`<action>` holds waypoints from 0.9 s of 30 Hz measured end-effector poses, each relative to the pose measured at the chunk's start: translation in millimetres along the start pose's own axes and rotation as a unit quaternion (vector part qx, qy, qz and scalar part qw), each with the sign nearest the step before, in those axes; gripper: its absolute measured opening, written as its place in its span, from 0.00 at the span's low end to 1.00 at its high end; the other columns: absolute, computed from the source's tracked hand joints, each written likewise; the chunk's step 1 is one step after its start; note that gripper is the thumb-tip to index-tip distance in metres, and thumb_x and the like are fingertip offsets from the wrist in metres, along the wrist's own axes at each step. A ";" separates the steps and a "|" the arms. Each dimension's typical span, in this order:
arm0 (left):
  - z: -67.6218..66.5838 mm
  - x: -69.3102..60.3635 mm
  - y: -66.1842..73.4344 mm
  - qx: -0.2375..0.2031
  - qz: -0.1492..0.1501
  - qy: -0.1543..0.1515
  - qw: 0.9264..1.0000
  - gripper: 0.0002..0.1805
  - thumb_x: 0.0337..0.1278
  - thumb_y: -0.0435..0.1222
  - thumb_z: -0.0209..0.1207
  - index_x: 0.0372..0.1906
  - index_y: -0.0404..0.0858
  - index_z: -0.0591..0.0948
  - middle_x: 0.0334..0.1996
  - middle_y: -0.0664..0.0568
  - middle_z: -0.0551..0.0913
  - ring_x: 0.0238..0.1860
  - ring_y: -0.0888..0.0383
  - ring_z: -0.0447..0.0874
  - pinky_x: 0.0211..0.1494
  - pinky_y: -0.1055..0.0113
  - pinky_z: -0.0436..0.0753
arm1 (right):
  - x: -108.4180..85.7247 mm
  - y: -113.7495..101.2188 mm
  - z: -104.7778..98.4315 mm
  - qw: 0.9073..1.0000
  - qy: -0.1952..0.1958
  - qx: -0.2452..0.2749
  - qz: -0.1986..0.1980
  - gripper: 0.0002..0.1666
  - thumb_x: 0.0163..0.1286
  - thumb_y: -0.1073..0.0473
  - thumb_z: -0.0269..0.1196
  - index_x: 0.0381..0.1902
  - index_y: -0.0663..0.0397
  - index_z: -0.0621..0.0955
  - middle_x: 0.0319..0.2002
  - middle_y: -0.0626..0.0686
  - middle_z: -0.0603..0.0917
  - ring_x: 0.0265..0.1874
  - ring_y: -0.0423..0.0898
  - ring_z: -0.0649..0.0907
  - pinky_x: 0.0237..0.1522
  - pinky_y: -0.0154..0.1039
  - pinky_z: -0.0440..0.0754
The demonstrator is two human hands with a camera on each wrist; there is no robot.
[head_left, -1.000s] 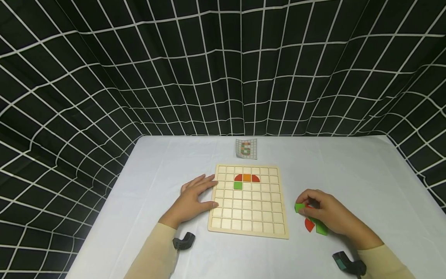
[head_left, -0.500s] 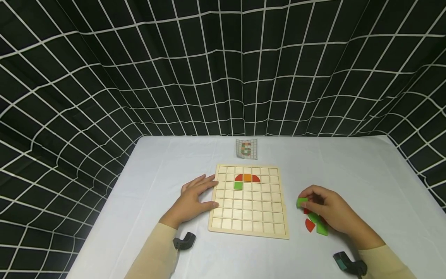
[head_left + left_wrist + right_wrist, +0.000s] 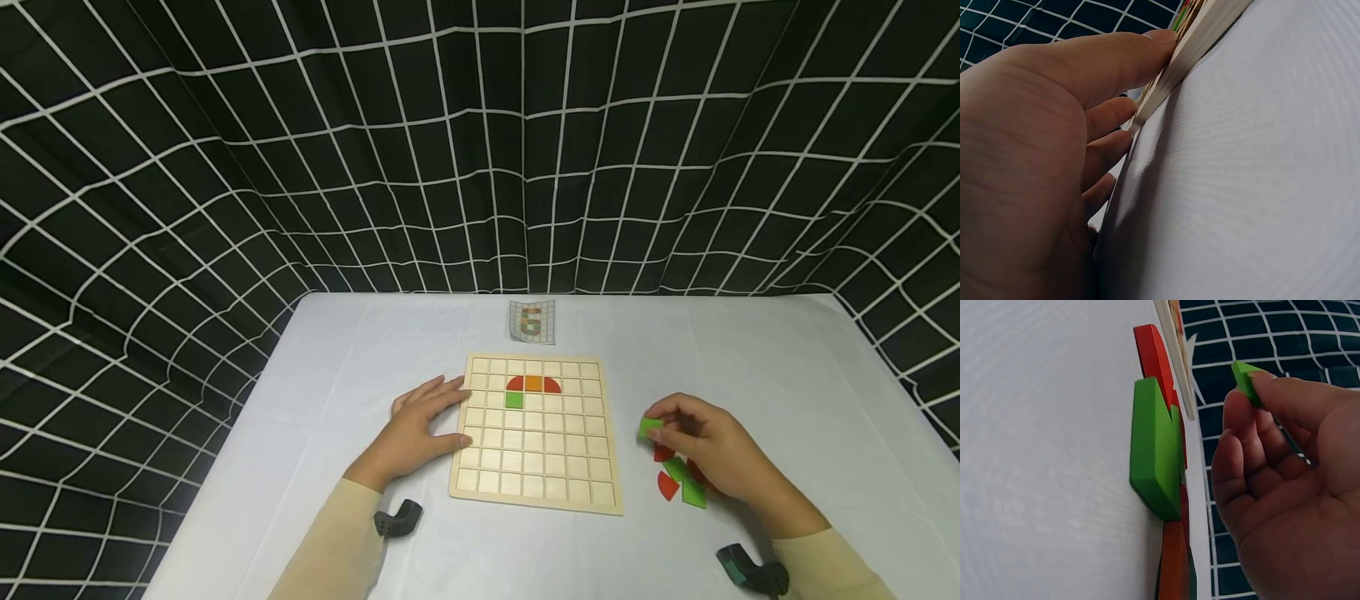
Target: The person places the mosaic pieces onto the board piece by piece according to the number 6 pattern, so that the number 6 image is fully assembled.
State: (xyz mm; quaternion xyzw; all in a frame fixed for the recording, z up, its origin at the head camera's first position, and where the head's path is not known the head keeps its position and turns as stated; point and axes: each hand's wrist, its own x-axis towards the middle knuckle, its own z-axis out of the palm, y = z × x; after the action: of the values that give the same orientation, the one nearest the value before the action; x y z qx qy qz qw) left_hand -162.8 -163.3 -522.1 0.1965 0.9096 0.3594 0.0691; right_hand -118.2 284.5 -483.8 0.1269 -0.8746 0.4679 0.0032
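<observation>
Green tile (image 3: 650,428) sits pinched between thumb and fingers of the right hand (image 3: 697,437), held off the table to the right of the wooden board (image 3: 536,458). Through my feed, loose pieces (image 3: 693,493), red and green, lie close by that hand on the white table (image 3: 750,358), whose cloth looks mostly smooth. I see the left hand (image 3: 412,429) with fingers spread, touching the board's left edge. Beyond the board's far edge lies a printed card (image 3: 532,322). Black curtain (image 3: 405,158) with white grid lines, softly rippled, encloses the room's far, left and right sides.
</observation>
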 end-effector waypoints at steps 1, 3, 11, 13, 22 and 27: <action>0.0 -0.2 0.0 -0.001 -0.001 0.000 1.000 0.40 0.63 0.51 0.77 0.79 0.51 0.78 0.83 0.65 0.64 0.85 0.57 0.49 0.81 0.49 0.43 | 0.3 -0.7 0.4 1.000 -0.002 0.001 -0.003 0.12 0.72 0.70 0.73 0.51 0.56 0.87 0.37 0.49 0.84 0.34 0.45 0.82 0.36 0.31 0.81; -0.2 -0.5 0.1 -0.002 -0.003 -0.002 1.000 0.40 0.63 0.51 0.77 0.79 0.52 0.77 0.83 0.65 0.64 0.85 0.58 0.49 0.81 0.49 0.43 | 1.1 -1.9 1.4 1.000 -0.004 0.005 -0.005 0.12 0.72 0.70 0.73 0.51 0.56 0.87 0.37 0.49 0.84 0.34 0.45 0.82 0.36 0.32 0.81; 0.6 0.2 -0.8 -0.001 -0.002 -0.002 1.000 0.40 0.64 0.52 0.77 0.79 0.52 0.77 0.83 0.66 0.64 0.85 0.58 0.49 0.81 0.50 0.42 | 2.6 -5.5 5.8 0.999 -0.019 0.039 0.009 0.12 0.74 0.70 0.72 0.52 0.57 0.86 0.36 0.51 0.83 0.32 0.49 0.83 0.31 0.36 0.82; 0.6 0.0 -0.7 -0.002 -0.002 -0.002 1.000 0.40 0.64 0.51 0.77 0.79 0.52 0.77 0.83 0.66 0.64 0.85 0.57 0.49 0.81 0.49 0.42 | 3.0 -6.6 7.0 0.999 -0.020 0.041 0.009 0.11 0.74 0.70 0.72 0.52 0.57 0.86 0.35 0.51 0.83 0.32 0.49 0.83 0.30 0.37 0.82; 0.0 0.0 0.1 0.000 -0.006 -0.003 1.000 0.40 0.64 0.51 0.77 0.79 0.51 0.77 0.83 0.67 0.63 0.86 0.58 0.48 0.81 0.50 0.43 | 10.2 -17.1 17.5 0.998 -0.037 0.047 -0.007 0.10 0.74 0.66 0.73 0.50 0.54 0.87 0.35 0.51 0.82 0.29 0.49 0.81 0.25 0.37 0.80; 0.5 0.3 -0.5 0.000 -0.005 -0.004 1.000 0.40 0.64 0.52 0.77 0.79 0.52 0.77 0.83 0.67 0.63 0.85 0.58 0.48 0.81 0.50 0.42 | 15.8 -25.4 26.2 0.997 -0.055 0.045 -0.010 0.08 0.75 0.64 0.73 0.49 0.51 0.87 0.35 0.49 0.83 0.30 0.48 0.81 0.28 0.37 0.79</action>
State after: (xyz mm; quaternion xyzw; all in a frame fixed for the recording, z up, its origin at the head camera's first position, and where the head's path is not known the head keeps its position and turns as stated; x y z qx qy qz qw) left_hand -163.1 -163.2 -522.7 0.1931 0.9102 0.3586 0.0748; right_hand -124.8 246.1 -475.8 0.1614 -0.8503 0.4989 -0.0454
